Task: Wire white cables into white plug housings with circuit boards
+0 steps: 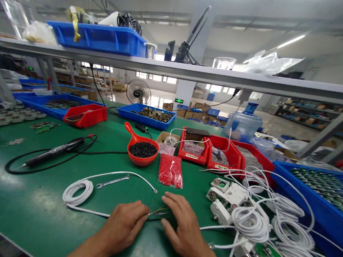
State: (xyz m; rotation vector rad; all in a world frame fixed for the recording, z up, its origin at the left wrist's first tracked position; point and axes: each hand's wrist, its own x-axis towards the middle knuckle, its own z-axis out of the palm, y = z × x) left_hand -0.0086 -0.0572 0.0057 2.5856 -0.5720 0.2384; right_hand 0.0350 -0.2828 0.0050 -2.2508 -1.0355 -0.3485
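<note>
My left hand (124, 224) rests on the green bench, its fingers pinched round the stripped end of a white cable, where thin coloured wires (156, 211) stick out. My right hand (181, 224) lies just right of those wires, fingers curved and close together, fingertips at the wire ends. The white cable (77, 190) runs left from my left hand into a small coil. A spanner (112, 182) lies beside the coil. A bag of red parts (171, 171) sits just beyond my hands.
An orange scoop of black beads (142, 150) stands mid-bench. A black pen-shaped tool (53, 151) with its cord lies left. Red bins (211, 149) and a blue tray (321, 191) sit right, above white sockets (228, 196) and several cable coils (271, 223). A water bottle (244, 124) stands behind.
</note>
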